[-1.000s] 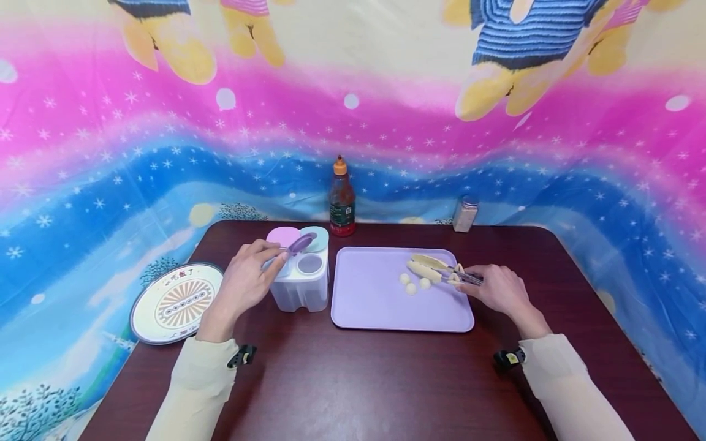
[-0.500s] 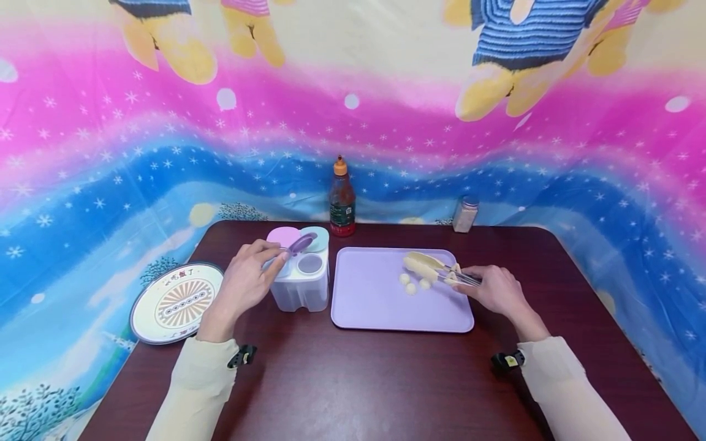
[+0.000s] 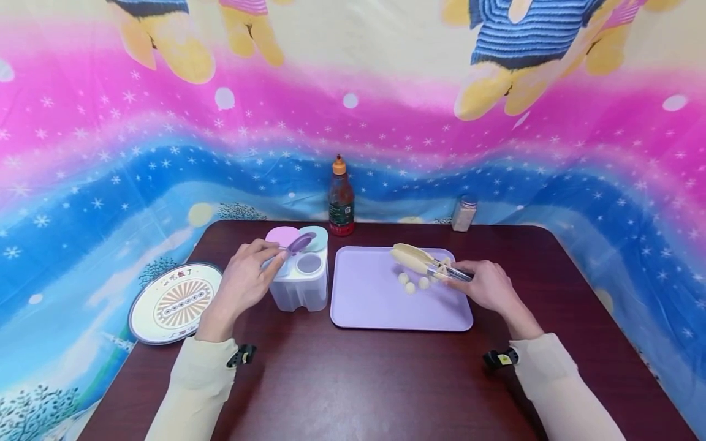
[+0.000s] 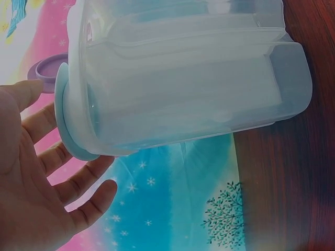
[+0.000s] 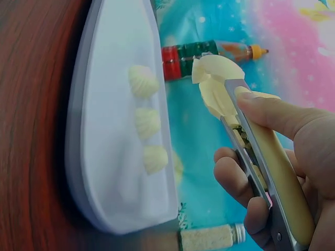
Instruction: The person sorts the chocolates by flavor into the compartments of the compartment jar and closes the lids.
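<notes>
At the left, my left hand [image 3: 246, 275] pinches a raised purple lid [image 3: 300, 243] above a translucent multi-compartment storage box [image 4: 188, 78]. One round opening [image 3: 309, 264] of the box is uncovered beside the lid. In the left wrist view, my other fingers spread next to a light blue lid [image 4: 62, 104]. My right hand [image 3: 485, 285] grips tongs [image 5: 261, 151] with metal arms and cream-coloured heads, thumb on one arm and fingers curled round the other. Their heads are over the purple tray [image 3: 369, 312], where three small pale ridged pieces [image 5: 147, 123] lie.
Behind the tray and box stands a red sauce bottle [image 3: 341, 205] with an orange cap. A small shaker jar [image 3: 464, 214] is at the back right. A patterned plate [image 3: 176, 303] lies left, partly behind my left forearm. All rest on a dark wooden table [image 3: 353, 380].
My right hand has carried the tongs a little to the left across the tray, their heads moving left and slightly back. My left hand keeps the lid raised in the same place.
</notes>
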`<act>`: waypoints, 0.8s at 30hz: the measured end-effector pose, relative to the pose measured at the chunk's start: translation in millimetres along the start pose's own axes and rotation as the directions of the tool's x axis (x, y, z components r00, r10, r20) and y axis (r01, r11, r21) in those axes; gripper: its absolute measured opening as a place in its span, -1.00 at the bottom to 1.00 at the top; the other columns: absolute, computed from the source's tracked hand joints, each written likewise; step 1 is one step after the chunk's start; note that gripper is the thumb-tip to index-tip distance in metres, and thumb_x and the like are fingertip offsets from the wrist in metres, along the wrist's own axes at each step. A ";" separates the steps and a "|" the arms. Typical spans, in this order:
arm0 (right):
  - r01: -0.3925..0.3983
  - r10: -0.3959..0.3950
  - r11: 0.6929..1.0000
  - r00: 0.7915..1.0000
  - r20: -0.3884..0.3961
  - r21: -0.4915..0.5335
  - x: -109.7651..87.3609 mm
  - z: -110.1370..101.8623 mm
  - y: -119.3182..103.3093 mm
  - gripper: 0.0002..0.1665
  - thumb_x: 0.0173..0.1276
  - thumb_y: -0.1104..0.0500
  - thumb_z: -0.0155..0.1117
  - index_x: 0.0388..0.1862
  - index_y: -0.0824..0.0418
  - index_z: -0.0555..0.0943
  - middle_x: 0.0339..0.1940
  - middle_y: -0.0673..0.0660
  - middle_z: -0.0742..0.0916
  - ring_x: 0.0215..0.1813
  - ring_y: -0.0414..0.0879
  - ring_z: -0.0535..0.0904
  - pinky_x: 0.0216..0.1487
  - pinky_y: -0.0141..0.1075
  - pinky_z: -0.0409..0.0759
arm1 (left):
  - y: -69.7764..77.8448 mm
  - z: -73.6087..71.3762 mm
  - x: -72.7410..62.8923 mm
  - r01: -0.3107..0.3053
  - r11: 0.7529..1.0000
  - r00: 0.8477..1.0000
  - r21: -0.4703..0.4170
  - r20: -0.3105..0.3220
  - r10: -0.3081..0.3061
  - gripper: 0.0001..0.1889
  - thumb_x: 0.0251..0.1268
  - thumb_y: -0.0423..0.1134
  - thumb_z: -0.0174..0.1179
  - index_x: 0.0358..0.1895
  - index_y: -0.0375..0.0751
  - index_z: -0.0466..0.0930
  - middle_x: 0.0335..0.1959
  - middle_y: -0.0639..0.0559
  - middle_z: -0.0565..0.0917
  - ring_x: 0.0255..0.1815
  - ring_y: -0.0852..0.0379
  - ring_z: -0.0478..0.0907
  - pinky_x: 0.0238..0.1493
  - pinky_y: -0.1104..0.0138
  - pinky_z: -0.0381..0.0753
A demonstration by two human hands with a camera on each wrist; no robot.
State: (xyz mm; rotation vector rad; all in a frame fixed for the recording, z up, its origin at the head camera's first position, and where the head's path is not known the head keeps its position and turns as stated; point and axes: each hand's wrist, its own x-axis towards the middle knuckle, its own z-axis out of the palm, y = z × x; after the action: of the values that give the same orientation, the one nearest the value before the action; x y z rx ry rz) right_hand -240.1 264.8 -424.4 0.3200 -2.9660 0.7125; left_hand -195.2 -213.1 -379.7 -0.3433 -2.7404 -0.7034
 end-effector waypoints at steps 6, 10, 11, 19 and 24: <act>0.010 -0.009 1.000 1.000 -0.018 0.026 -0.6 -1.7 -11.3 -0.38 0.15 -0.20 0.51 0.11 0.10 0.73 -0.11 0.21 0.81 -0.36 -0.07 0.53 -0.47 -0.29 0.38 | 0.7 -0.6 0.7 -0.007 1.000 1.000 0.007 -0.010 0.007 -0.51 0.56 0.08 -0.03 0.11 -0.23 0.69 0.19 -0.14 0.62 0.20 -0.19 0.46 0.24 -0.06 0.40; 0.026 -0.025 0.999 0.999 -0.022 0.042 -0.8 -4.2 -20.8 -0.37 0.15 -0.20 0.51 0.13 0.09 0.72 -0.16 0.18 0.82 -0.37 -0.08 0.52 -0.48 -0.30 0.39 | 0.8 -0.4 0.6 -0.006 1.000 1.000 0.005 -0.012 0.006 -0.51 0.56 0.07 -0.03 0.11 -0.24 0.69 0.18 -0.15 0.62 0.20 -0.19 0.46 0.25 -0.06 0.40; 0.031 -0.030 0.998 0.999 -0.023 0.046 -1.0 -4.9 -23.2 -0.37 0.16 -0.20 0.51 0.14 0.10 0.72 -0.17 0.18 0.82 -0.38 -0.09 0.51 -0.49 -0.31 0.38 | 0.8 -0.3 0.5 -0.006 1.000 1.000 0.004 -0.012 0.006 -0.51 0.56 0.07 -0.03 0.11 -0.23 0.70 0.18 -0.15 0.63 0.20 -0.19 0.46 0.25 -0.06 0.40; 0.067 -0.066 0.994 0.998 -0.020 0.092 -0.9 -6.2 -45.9 -0.36 0.16 -0.23 0.49 0.15 0.06 0.71 -0.27 0.10 0.82 -0.44 -0.11 0.45 -0.52 -0.31 0.35 | 0.6 0.2 0.3 -0.006 1.000 1.000 0.004 -0.019 0.006 -0.52 0.55 0.07 -0.02 0.11 -0.23 0.70 0.16 -0.15 0.63 0.18 -0.18 0.47 0.23 -0.06 0.40; 0.091 -0.089 0.990 0.996 -0.022 0.104 1.0 -3.5 -59.6 -0.38 0.15 -0.23 0.50 0.15 0.01 0.71 -0.22 0.07 0.82 -0.42 -0.12 0.46 -0.50 -0.31 0.36 | 0.3 0.4 0.3 -0.005 1.000 1.000 0.009 -0.014 0.006 -0.51 0.56 0.07 -0.02 0.12 -0.24 0.69 0.17 -0.15 0.63 0.19 -0.18 0.46 0.24 -0.06 0.40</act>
State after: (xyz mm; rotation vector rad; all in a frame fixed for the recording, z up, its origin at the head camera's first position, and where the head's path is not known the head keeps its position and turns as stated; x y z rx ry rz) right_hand -227.9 214.3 -394.8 0.4485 -2.8824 0.8569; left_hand -195.4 -212.6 -379.8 -0.3423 -2.7271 -0.6894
